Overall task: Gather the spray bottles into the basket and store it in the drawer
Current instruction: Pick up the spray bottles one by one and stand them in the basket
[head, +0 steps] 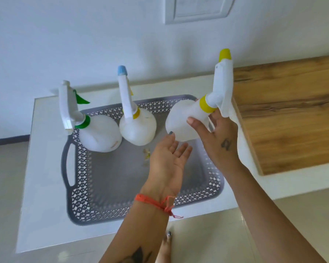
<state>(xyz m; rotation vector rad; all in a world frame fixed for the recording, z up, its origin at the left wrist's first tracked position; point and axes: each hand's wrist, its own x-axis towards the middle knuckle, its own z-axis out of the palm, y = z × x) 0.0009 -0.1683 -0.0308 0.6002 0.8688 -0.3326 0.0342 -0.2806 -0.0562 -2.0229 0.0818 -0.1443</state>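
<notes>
Yellow-capped spray bottle (186, 120), gripped at neck by right hand (219, 137), left hand (169, 158) flat-open beneath, is best lowered upright into grey basket (80, 179).

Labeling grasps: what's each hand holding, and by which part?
Right hand grips the yellow-capped spray bottle at its neck and shoulder. Left hand is open under it, holding nothing.

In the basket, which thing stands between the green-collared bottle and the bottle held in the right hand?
The head view shows the blue-nozzled spray bottle standing there, inside the grey basket.

White table (46, 168), wooden board (285, 114), wall panel (198, 8).
</notes>
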